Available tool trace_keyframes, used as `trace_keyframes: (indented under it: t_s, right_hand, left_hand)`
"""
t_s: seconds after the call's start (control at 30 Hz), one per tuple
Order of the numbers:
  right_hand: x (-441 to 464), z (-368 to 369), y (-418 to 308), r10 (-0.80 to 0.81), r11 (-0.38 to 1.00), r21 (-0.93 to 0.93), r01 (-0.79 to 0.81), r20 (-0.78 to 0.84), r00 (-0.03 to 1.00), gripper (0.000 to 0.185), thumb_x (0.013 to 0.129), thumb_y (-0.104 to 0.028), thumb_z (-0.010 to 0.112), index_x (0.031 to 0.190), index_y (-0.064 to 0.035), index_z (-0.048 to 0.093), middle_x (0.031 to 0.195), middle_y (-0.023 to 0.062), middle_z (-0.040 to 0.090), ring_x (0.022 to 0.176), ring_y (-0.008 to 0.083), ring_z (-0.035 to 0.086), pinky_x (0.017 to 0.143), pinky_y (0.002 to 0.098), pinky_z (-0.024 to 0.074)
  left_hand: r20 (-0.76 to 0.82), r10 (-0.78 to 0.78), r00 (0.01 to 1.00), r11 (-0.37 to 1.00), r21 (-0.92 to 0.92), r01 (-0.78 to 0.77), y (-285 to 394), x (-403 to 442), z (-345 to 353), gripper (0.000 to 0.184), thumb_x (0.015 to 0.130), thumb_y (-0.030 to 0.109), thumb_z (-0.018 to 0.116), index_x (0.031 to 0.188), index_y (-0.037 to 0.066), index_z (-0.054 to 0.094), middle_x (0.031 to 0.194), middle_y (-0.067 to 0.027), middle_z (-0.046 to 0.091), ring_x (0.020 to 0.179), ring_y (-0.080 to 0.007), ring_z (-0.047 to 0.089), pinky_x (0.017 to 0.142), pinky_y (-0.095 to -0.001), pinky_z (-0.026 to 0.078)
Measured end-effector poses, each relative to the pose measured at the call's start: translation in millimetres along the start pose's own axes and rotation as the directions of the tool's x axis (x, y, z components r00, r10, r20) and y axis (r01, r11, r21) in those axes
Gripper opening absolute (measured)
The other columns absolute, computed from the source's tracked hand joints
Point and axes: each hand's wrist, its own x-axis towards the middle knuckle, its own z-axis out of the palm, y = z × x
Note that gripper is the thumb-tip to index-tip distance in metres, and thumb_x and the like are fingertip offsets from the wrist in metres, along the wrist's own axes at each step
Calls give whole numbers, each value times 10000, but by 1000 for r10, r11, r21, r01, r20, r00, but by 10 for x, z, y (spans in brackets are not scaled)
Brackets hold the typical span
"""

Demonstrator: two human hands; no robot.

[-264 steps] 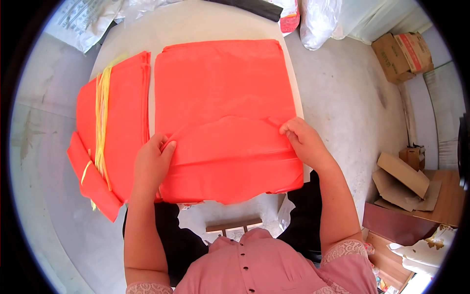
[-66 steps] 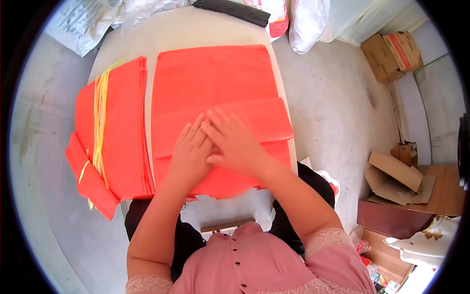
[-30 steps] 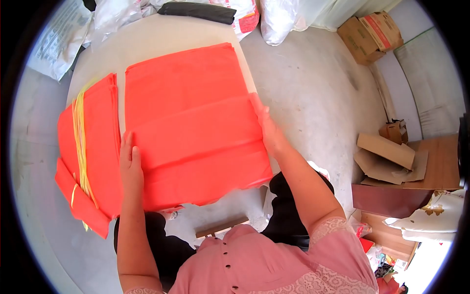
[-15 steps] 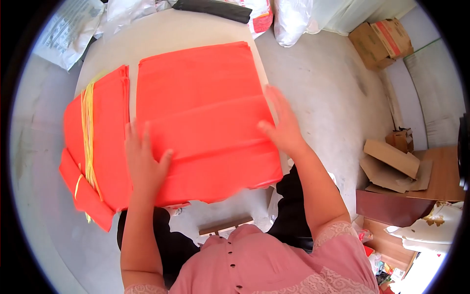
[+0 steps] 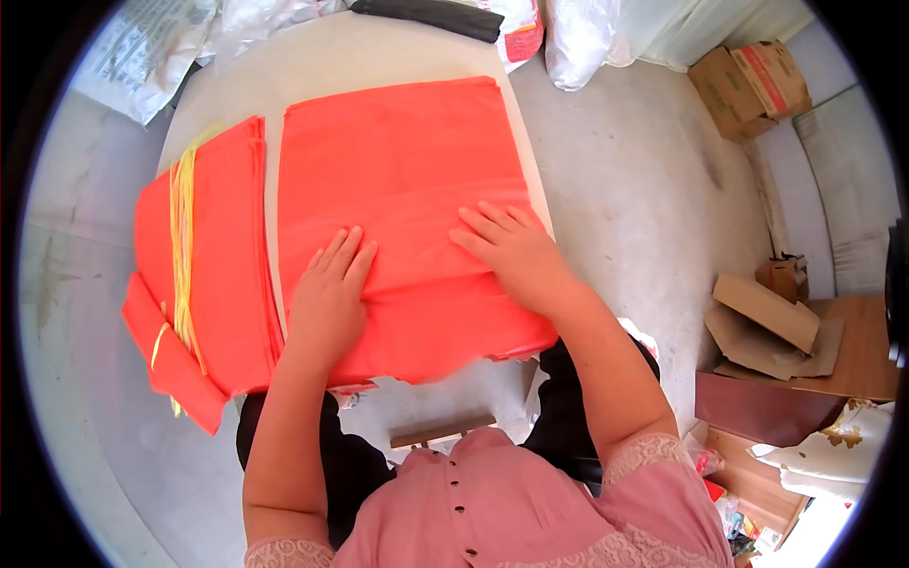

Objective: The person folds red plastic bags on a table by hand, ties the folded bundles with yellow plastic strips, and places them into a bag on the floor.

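Observation:
A stack of thin red sheets (image 5: 398,151), plastic-like or cloth-like, lies on the pale table in front of me. My left hand (image 5: 329,298) rests flat on its near left part, fingers stretched forward. Further right, my right hand (image 5: 516,256) presses on the same stack with its fingers spread. Small creases run between the two hands, and the near edge looks uneven. To the left is a second red pile (image 5: 222,227), with a bundle of yellow ties (image 5: 185,246) across it. A red roll (image 5: 175,355) bound with a yellow tie sits at that pile's near left corner.
The table top (image 5: 312,62) shows beyond the stack, with a black roll (image 5: 431,17) at its far edge. White plastic sacks (image 5: 142,57) stand around the far end. Cardboard boxes (image 5: 748,90) and an opened carton (image 5: 772,327) are on the right.
Both hands have come down flat on the red stack and moved closer together. The fold line across the stack has smoothed out. The view has shifted slightly.

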Motion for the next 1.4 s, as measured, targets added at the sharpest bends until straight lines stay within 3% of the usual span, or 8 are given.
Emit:
trace_keyframes:
  t_s: [0.57,0.67,0.77,0.87,0.93,1.03,1.13,1.4]
  right_hand:
    - [150,-460,63,339,928,-137,-346,-71,938,355,779,37,681,1097,-110,734,1256,26,689,1299,283,588,1244,540,311]
    - [158,-695,-27,219,905,-202,-373,-530,819,427,809,25,698,1217,-99,682,1323,79,644,1370,319,532,1247,556,279]
    - [261,-773,-134,354,935,318,-159,-801,482,492,954,-150,682,1422,-99,539,1463,128,555,1417,318,489,1242,528,288]
    - [368,-687,-182,703,438,771,462,-614,359,661,1064,-384,621,1597,-104,347,1608,166,417,1459,298,443,1237,490,309]
    - [352,-402,-59,763,-94,944,316,-136,632,762,1059,-514,577,1637,-114,282,1666,155,320,1502,302,380,1239,451,317]
    - [398,-21,-194,349,-592,804,-63,325,879,842,1051,-422,645,1680,-118,176,1706,149,238,1547,298,312,1234,406,341]
    - [406,123,-429,459,-148,918,-367,393,797,833,1021,-193,690,1682,-116,189,1680,133,315,1521,268,365,1216,423,374]
    - [446,89,-443,488,99,922,-374,282,826,723,962,-34,672,1620,-122,384,1649,139,368,1498,258,403,1174,384,424]
  left_hand:
    - [-146,-92,985,996,-25,89,31,73,-55,518,794,-24,632,1303,55,683,1259,-154,722,1094,-338,714,908,-447,580]
    - [58,-199,978,968,-144,205,316,97,-415,435,850,36,671,1284,62,692,1167,-159,752,1063,-297,732,862,-404,593]
    - [297,-334,895,560,-701,442,378,51,-327,346,922,55,673,1267,38,692,1113,-130,760,1014,-282,740,869,-387,588]
    - [619,-184,763,-422,-751,508,513,4,-304,345,991,79,646,1327,2,637,1191,-117,733,1081,-262,719,928,-400,585]
    - [686,-177,706,-571,-656,494,570,34,-290,421,980,35,628,1388,-36,548,1281,-152,682,1149,-285,694,1001,-439,577]
    - [739,-155,655,-671,-566,480,531,11,-135,529,971,6,615,1471,-33,447,1382,-176,617,1220,-305,660,1054,-474,566]
    - [714,-176,677,-628,-611,482,495,-67,18,646,956,-27,602,1551,18,355,1432,-174,567,1277,-307,621,1088,-488,544]
    - [490,-226,842,-171,-871,461,469,-245,91,929,890,-126,567,1677,153,160,1534,-150,457,1375,-234,522,1096,-418,491]
